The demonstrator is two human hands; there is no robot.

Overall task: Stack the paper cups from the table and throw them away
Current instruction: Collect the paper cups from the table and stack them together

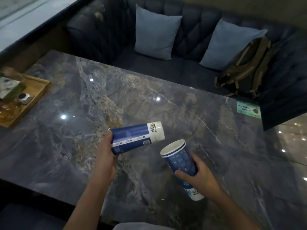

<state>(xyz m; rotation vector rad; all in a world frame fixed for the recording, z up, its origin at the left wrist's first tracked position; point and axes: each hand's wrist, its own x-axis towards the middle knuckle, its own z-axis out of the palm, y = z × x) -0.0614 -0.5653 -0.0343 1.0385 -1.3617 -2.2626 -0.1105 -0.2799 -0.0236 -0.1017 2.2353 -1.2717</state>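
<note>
My left hand (106,156) grips a blue and white paper cup (137,137) held sideways above the table, its white bottom pointing right. My right hand (201,177) holds a second blue paper cup stack (180,161) tilted with its open mouth up and toward the left; two rims show at its top, one nested in the other. The left cup's bottom end hangs just above and left of the right stack's mouth, with a small gap between them. Both are over the dark marble table (116,97).
A wooden tray (35,90) with small items sits at the table's left edge. A green card (248,109) lies at the far right corner. Behind the table is a dark sofa (191,39) with two blue cushions and a backpack (244,67).
</note>
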